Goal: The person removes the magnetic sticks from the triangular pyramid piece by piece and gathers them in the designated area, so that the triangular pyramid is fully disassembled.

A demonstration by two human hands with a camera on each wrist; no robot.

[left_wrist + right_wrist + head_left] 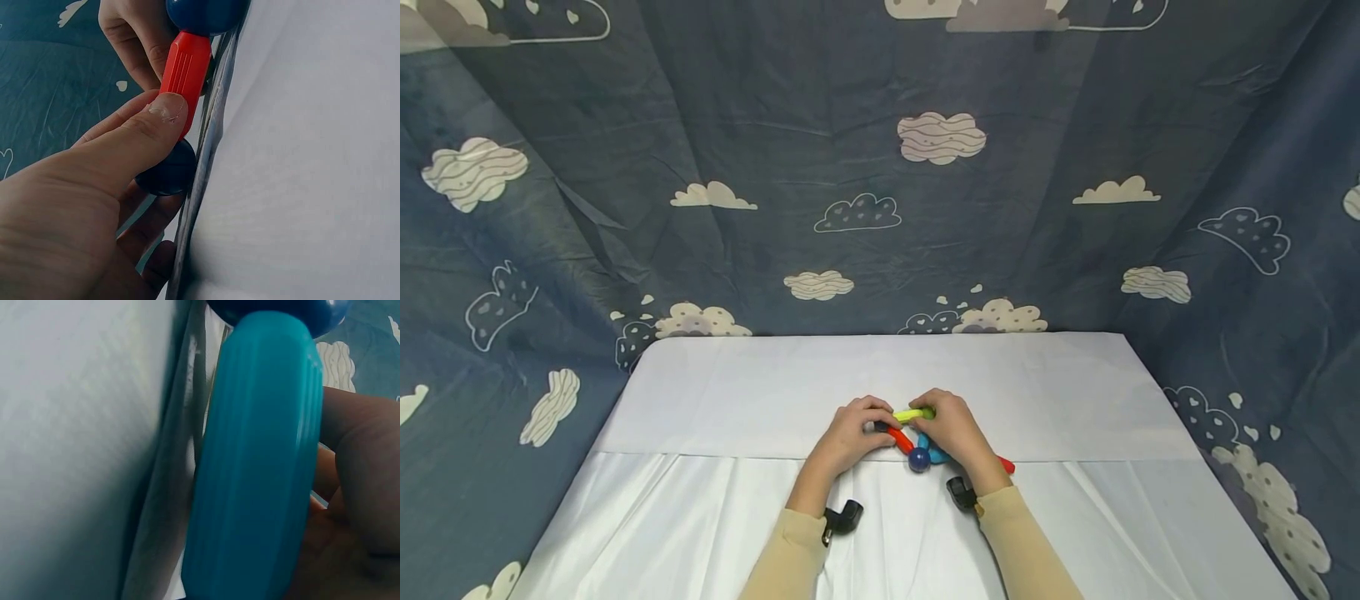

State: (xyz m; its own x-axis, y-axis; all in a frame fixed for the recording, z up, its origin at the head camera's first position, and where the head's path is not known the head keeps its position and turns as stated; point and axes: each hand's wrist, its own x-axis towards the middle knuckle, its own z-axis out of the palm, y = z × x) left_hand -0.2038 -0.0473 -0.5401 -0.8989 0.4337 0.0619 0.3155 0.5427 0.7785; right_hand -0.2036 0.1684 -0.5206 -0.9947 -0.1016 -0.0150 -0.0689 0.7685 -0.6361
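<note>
My left hand (pixel 852 433) holds a red rod (pixel 186 62), the thumb laid along it. One end of that rod meets a dark blue ball (pixel 167 170) by my left fingers; its other end meets a second dark blue ball (pixel 919 460). Across from it, my right hand (pixel 953 427) pinches the end of a yellow-green rod (pixel 913 415), which spans the gap between both hands. A light blue rod (pixel 256 456) stretches below the right hand, joined to a ball, and another blue rod (pixel 922 442) slants beside the red one. The right fingertips are partly hidden.
A second red rod (pixel 1007 465) sticks out beyond the right wrist. The pieces sit on a table with a white cloth (pixel 737 400), which has a seam across it. Behind and at the sides hangs a dark blue curtain (pixel 775 150) with cloud prints.
</note>
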